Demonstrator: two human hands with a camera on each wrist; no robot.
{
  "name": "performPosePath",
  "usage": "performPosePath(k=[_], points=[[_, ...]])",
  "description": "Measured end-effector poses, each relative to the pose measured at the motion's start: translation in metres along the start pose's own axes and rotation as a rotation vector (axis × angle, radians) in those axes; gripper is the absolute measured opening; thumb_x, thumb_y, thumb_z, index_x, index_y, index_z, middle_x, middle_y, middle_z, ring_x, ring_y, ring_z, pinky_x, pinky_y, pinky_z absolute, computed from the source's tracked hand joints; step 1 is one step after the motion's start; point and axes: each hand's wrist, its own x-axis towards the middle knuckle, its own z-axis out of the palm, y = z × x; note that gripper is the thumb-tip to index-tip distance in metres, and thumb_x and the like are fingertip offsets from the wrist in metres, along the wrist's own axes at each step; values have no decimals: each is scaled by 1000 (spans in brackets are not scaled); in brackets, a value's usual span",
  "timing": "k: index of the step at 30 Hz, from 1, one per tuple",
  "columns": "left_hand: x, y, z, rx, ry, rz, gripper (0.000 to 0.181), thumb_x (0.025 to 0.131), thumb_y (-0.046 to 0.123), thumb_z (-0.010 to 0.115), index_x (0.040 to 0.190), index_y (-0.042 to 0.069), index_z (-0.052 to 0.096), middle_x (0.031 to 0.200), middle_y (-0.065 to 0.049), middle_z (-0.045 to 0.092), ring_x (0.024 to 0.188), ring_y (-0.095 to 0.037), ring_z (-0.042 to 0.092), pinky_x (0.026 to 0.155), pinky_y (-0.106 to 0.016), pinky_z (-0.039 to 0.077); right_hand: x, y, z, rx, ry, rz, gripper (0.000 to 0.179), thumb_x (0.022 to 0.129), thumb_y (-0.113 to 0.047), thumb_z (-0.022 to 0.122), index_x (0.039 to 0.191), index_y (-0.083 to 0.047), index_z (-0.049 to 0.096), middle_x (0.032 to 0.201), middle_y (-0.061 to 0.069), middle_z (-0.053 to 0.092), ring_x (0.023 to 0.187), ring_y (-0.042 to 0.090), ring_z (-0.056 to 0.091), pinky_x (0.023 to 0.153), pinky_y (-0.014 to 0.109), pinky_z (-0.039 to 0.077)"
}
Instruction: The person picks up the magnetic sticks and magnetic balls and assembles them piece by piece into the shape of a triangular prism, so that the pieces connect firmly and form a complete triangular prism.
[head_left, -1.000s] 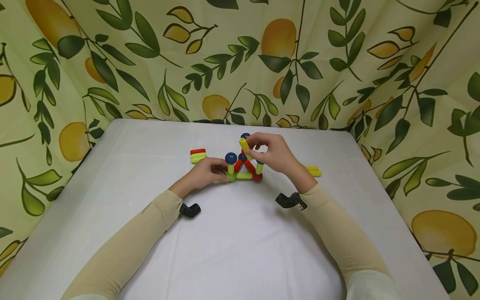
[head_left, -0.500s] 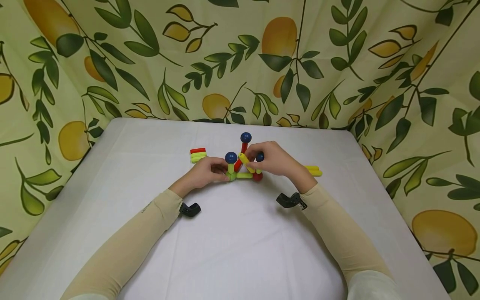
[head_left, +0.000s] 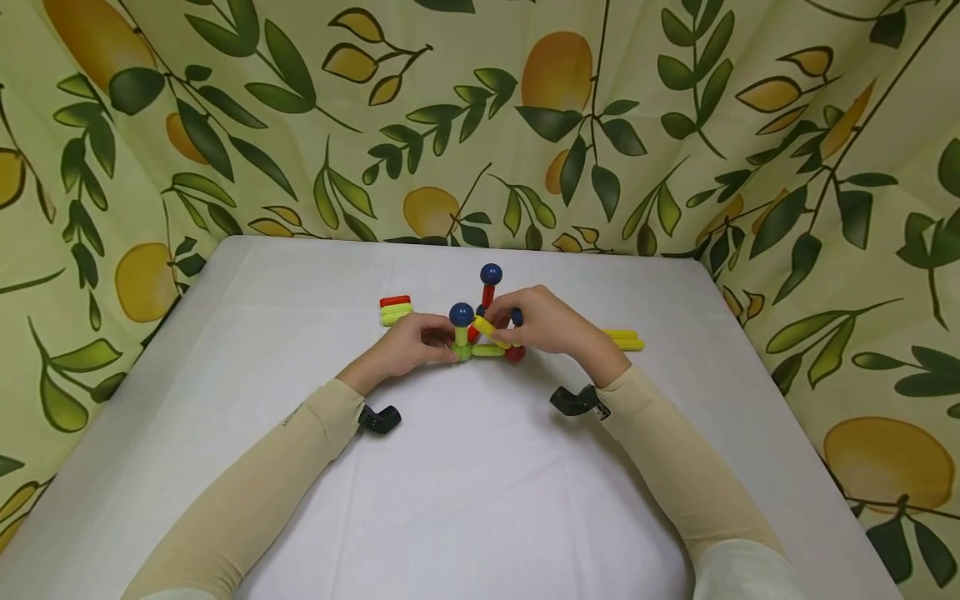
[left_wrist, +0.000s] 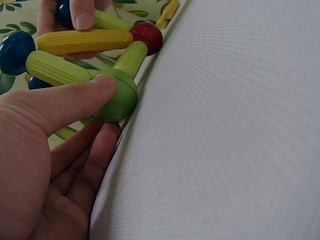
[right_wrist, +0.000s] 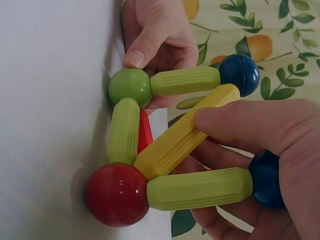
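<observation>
Right wrist view: yellow rod (right_wrist: pixel 172 142) lay slantwise across the front of the ball-and-rod frame (head_left: pixel 489 351). Low end looked to be touching the red ball (right_wrist: pixel 117 195); long axis ran up-left to the blue ball (right_wrist: pixel 240 75) on the left upright green rod (right_wrist: pixel 185 81). Couldn't tell whether that upper end touched the blue ball or sat just beside it. Right hand (right_wrist: pixel 300 130) was nearer and had the yellow rod pinched by its upper half, so the rest ran down from the grip to the red ball. Its lower fingers passed behind the right green rod (right_wrist: pixel 200 189); right arm (head_left: pixel 675 467) slanted in from the near right. Left hand (head_left: pixel 408 343) gripped the green ball (right_wrist: pixel 129 87) at the base, thumb one side, fingertips underneath.
</observation>
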Motion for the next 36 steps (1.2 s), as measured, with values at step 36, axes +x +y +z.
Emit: performPosePath(k=[36], points=[[-2,2,1,-6,-12,3,36,92,7,88,125,2,76,115,-6,75,103,-24,69,95,-34,58,-25,17,-16,90,97,-8,60,89,-31,92,142,-12,71,120,9,75,109,22,65,99,46,55]])
